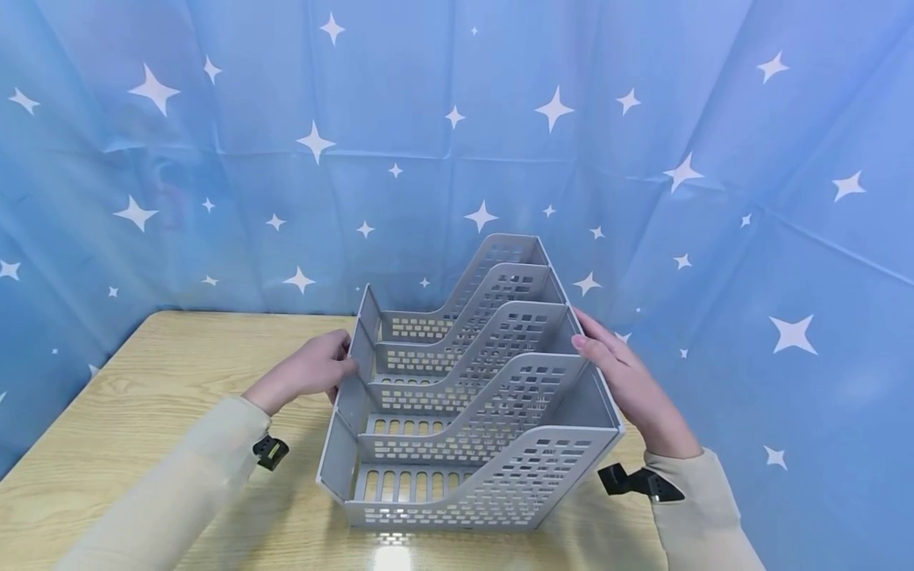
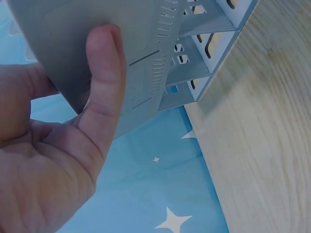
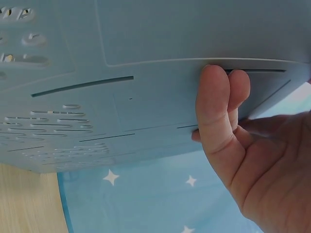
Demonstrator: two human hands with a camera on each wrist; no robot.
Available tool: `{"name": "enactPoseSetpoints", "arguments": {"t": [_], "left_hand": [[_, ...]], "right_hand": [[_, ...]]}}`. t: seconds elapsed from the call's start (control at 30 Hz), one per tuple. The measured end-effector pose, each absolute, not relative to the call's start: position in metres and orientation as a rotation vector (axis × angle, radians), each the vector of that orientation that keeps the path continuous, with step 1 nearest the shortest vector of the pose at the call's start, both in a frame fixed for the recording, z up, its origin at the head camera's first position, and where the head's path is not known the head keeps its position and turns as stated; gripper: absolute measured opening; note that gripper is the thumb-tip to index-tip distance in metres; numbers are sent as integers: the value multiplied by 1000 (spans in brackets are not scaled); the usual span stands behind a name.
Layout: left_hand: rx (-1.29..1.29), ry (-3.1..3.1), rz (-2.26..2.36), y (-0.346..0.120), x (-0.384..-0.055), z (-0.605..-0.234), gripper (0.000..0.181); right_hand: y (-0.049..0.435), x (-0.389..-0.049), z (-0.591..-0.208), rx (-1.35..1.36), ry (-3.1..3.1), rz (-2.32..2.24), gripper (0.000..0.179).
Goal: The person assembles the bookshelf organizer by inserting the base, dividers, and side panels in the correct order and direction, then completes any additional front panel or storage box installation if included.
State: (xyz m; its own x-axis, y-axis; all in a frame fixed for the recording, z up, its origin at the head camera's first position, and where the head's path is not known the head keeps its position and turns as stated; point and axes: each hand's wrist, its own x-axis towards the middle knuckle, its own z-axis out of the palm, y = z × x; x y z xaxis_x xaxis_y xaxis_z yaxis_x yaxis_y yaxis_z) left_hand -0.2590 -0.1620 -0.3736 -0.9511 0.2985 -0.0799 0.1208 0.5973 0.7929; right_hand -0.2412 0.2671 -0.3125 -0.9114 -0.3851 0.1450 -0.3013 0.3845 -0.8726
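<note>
A grey plastic magazine file rack (image 1: 493, 476) with several slots stands on the wooden table, its low panel to the left and its tall back to the right. My left hand (image 1: 314, 369) grips the low panel; in the left wrist view a digit (image 2: 104, 73) lies along the panel's outer face. On the other side, my right hand (image 1: 628, 377) holds the tall back near its top edge, the thumb at the rim. In the right wrist view, fingertips (image 3: 214, 87) press on the slotted back panel (image 3: 155, 97). The slots hold nothing that I can see.
The wooden table (image 1: 136, 404) extends to the left of the rack. Behind the table hangs a blue curtain (image 1: 400, 95) with white stars, which also runs down the right side. A black strap mount (image 1: 271, 452) sits on the left sleeve, another (image 1: 643, 481) on the right.
</note>
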Motion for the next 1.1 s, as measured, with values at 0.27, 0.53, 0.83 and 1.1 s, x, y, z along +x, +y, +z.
{"name": "enactPoseSetpoints", "arguments": {"t": [0.27, 0.53, 0.83, 1.1], "left_hand": [[353, 2629, 1267, -161, -258, -364, 12], [370, 2643, 1211, -162, -258, -353, 13], [381, 2656, 1141, -164, -257, -350, 15], [375, 2656, 1117, -163, -258, -350, 14]], "right_hand": [[266, -242, -311, -624, 2555, -1585, 62], [266, -243, -310, -610, 2588, -1573, 62], [266, -243, -312, -615, 2573, -1582, 62], [266, -243, -313, -594, 2576, -1587, 62]]}}
